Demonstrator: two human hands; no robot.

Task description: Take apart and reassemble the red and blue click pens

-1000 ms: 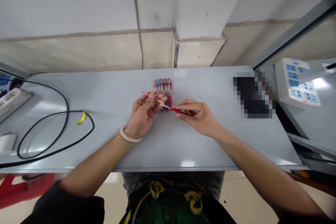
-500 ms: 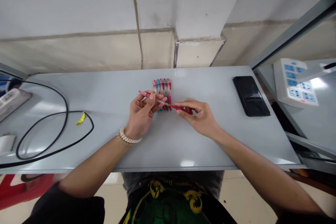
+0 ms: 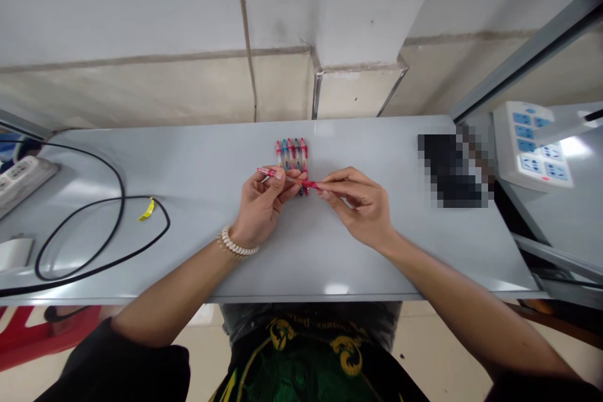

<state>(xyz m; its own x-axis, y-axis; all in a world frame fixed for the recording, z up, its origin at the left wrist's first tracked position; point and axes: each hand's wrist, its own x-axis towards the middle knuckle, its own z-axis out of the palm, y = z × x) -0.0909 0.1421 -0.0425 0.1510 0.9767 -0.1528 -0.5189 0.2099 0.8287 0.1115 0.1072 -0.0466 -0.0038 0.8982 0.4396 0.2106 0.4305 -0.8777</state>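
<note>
My left hand [image 3: 264,204] pinches the clear barrel of a pink-red pen [image 3: 267,171], its pink end sticking out to the upper left. On the right, my right hand [image 3: 360,204] has its fingertips closed on the red grip part [image 3: 311,184] at the pen's other end. The red part meets the barrel between both hands. Just beyond them a row of several pens [image 3: 291,149] with pink, blue, red and black parts lies side by side on the grey table [image 3: 198,163]. My left fingers hide the lower ends of some of these.
A black cable loop [image 3: 123,201] with a yellow tag [image 3: 147,209] lies at the left, near a power strip [image 3: 26,179] and a white adapter [image 3: 15,254]. At the right are a pixelated dark object [image 3: 450,169] and a white multi-socket block [image 3: 534,144].
The red part, earlier farther from the barrel with a thin refill showing between, now sits up against it. My right fingers have straightened somewhat along it.
</note>
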